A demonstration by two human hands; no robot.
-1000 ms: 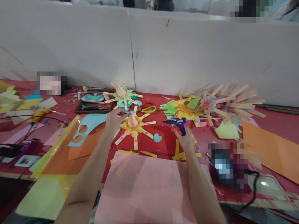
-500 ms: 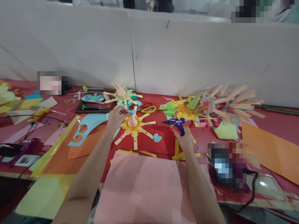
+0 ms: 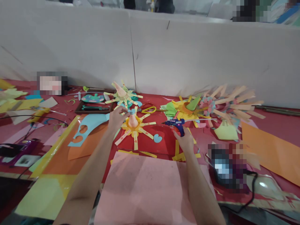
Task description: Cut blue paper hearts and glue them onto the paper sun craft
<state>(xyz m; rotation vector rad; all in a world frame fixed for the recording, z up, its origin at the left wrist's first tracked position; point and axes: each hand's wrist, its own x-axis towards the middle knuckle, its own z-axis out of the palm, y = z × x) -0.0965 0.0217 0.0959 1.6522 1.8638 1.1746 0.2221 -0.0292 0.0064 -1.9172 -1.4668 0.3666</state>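
Note:
My left hand point(image 3: 118, 117) is closed, its fingertips pinching a small blue paper piece point(image 3: 132, 111) at the tip of a pink paper cone. That cone rises from a paper flower point(image 3: 135, 125) with a yellow centre and star-printed strips spread outward. In my right hand point(image 3: 186, 139) is a blue glue gun point(image 3: 177, 124), gripped by its handle with the nozzle pointing left toward the flower. A blue paper heart point(image 3: 157, 138) lies on the red sheet between the hands.
Pink paper point(image 3: 150, 184) covers the near middle. Behind the flower lie yellow-handled scissors point(image 3: 150, 108) and a second cone flower point(image 3: 123, 95). More paper flowers point(image 3: 191, 107) stand back right. A brown tray point(image 3: 93, 111) holds pens. A white partition point(image 3: 164, 59) rises behind.
Almost nothing has moved. Both hands keep their places, the left at the cone's tip and the right around the glue gun.

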